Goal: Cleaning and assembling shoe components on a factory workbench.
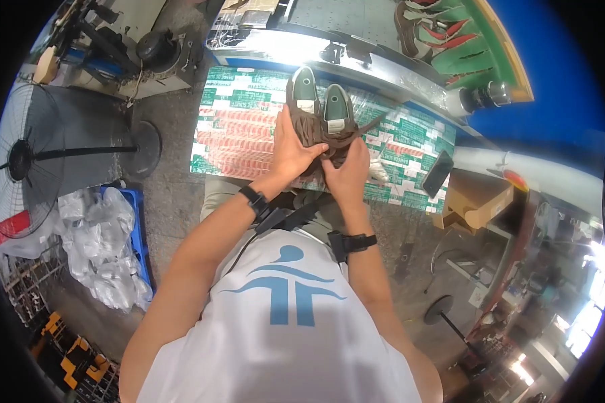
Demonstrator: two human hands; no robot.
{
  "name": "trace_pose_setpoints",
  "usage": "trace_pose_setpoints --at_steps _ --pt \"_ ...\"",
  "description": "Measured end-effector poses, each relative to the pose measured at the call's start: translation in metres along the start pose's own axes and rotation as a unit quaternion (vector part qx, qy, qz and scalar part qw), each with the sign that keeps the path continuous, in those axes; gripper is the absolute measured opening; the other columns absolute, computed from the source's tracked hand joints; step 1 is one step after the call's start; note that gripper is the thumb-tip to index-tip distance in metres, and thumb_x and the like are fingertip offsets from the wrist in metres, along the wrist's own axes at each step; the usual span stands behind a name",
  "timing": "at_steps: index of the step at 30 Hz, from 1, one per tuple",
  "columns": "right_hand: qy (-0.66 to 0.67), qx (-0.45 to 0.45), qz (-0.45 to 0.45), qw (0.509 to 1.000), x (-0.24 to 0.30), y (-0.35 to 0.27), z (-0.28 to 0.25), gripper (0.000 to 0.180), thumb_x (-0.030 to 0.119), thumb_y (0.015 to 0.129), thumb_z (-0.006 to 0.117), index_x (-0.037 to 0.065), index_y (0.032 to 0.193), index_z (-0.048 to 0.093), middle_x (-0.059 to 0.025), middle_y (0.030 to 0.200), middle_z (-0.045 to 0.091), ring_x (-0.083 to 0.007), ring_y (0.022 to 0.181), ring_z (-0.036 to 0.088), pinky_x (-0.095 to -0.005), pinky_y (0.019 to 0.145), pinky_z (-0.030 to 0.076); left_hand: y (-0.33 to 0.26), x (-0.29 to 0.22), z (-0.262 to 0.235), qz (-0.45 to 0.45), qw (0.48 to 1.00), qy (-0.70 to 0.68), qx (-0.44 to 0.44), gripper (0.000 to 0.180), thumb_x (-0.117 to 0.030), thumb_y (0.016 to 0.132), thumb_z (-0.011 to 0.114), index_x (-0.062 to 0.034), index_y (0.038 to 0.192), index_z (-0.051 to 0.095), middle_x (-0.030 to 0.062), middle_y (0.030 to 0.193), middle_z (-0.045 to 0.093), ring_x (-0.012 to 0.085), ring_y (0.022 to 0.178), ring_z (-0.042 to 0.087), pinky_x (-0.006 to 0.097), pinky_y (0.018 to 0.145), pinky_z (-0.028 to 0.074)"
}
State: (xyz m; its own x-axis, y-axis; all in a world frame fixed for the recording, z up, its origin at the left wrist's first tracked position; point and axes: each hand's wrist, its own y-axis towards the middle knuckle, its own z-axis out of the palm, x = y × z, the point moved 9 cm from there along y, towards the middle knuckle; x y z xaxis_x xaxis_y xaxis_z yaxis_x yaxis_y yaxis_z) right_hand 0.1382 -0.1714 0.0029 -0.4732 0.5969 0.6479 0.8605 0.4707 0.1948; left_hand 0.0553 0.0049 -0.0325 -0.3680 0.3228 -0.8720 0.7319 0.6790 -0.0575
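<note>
A pair of brown shoes lies close together over the table, heels pointing away from me. The left shoe [294, 95] and the right shoe [349, 114] have green insoles with pale labels. My left hand [293, 149] is closed round the side of the left shoe, its thumb reaching across the front toward the other one. At the front of the right shoe, my right hand [347, 169] has its fingers bent and pressed against the brown upper. A thin dark strip [372, 125] sticks out to the right of that shoe. White crumpled material [378, 169] lies beside my right hand.
The table [232, 121] is covered in green, white and red printed sheeting. A dark phone [438, 174] rests at its right edge, near an open cardboard box [482, 205]. Beyond stands a metal-edged machine [396, 64]. Left are a fan [21, 160] and plastic bags [97, 245] in a blue crate.
</note>
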Motion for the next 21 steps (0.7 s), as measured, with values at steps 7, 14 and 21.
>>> trace_pose_setpoints --at_steps 7,14,21 --pt "-0.18 0.067 -0.116 0.975 -0.045 -0.012 -0.042 0.068 0.007 0.083 0.071 0.007 0.15 0.06 -0.0276 0.147 0.057 -0.0476 0.141 0.05 -0.0576 0.12 0.037 0.025 0.008 -0.027 -0.023 1.0 0.004 0.006 0.128 -0.026 0.073 0.1 -0.0084 0.172 0.02 0.0268 0.156 0.051 0.0435 0.145 0.052 0.049 0.118 0.047" --pt "-0.158 0.046 0.027 0.986 -0.168 -0.021 -0.06 0.071 -0.003 0.077 0.073 0.008 0.147 0.062 -0.0284 0.146 0.061 -0.0485 0.137 0.055 -0.0586 0.118 0.04 0.018 0.047 -0.032 0.025 0.984 -0.08 0.158 0.093 -0.014 0.086 0.09 -0.0001 0.164 0.041 0.0207 0.149 0.062 0.0323 0.138 0.061 0.041 0.115 0.051" --pt "-0.276 -0.067 -0.119 0.951 -0.062 -0.017 -0.072 0.054 0.001 0.088 0.068 0.004 0.142 0.063 -0.0248 0.136 0.067 -0.0419 0.129 0.063 -0.0488 0.111 0.049 0.017 0.082 -0.067 -0.116 0.948 -0.295 0.023 0.033 -0.02 0.107 0.07 -0.0041 0.136 0.071 0.0038 0.116 0.074 0.012 0.099 0.066 0.029 0.087 0.055"
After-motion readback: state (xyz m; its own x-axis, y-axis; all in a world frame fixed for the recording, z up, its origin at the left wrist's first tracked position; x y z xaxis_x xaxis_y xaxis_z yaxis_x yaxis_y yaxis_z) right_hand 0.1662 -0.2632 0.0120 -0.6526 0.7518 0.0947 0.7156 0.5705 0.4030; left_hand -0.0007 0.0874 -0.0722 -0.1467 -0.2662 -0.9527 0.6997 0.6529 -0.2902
